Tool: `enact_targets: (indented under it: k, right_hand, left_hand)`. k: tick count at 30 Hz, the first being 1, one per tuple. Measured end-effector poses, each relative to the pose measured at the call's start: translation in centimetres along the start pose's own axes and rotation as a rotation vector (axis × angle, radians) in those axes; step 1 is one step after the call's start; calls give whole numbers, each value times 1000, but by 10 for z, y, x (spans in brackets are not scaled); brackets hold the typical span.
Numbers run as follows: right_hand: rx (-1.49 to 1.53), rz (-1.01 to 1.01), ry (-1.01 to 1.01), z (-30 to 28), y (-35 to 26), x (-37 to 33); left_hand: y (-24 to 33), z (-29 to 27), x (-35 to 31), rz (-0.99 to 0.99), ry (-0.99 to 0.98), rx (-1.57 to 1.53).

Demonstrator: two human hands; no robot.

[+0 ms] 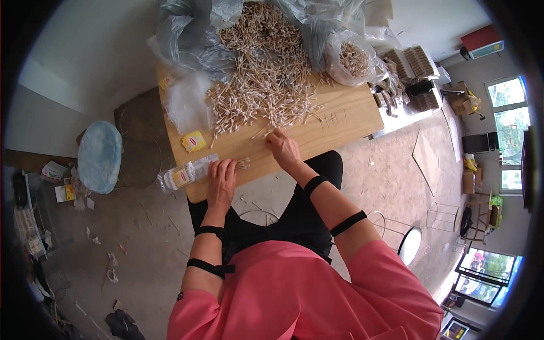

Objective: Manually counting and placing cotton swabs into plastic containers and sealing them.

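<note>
A large heap of cotton swabs (255, 73) with wooden sticks covers the far part of the wooden table (351, 107). At its near edge is my right hand (285, 150), its fingers closed together; whatever they pinch is too small to make out. My left hand (222, 180) lies nearer the table's front edge, fingers bent over a small bunch of swabs (243, 164) that sticks out to the right. Just left of those fingers lies a clear plastic packet (190, 173) with a yellow and white card in it.
Yellow and white cards (193, 141) and clear plastic bags (190, 105) lie at the table's left. Grey plastic sheeting (192, 39) surrounds the heap. A clear bag of swabs (354, 59) sits at the back right. A blue round stool (100, 157) stands left of the table.
</note>
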State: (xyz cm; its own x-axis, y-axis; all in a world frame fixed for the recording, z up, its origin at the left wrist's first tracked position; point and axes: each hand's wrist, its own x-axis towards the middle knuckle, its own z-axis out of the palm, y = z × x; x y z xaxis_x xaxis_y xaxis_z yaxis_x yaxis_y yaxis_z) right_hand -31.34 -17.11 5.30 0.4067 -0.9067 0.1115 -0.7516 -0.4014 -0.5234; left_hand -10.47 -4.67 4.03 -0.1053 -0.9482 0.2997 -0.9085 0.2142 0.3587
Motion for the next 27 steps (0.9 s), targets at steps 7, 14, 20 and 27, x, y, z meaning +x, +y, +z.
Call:
enact_targets:
  k: [7, 14, 20, 27]
  right_hand:
    - [-117, -160, 73, 4, -11, 43]
    - [-13, -172, -133, 14, -26, 39]
    - [151, -167, -84, 3, 2, 15]
    - [257, -153, -2, 37, -33, 11]
  left_hand:
    - [-1, 3, 0, 20, 63, 13]
    - [-3, 3, -3, -1, 60, -28]
    - [-3, 0, -1, -13, 55, -24]
    - [5, 3, 4, 1, 20, 84]
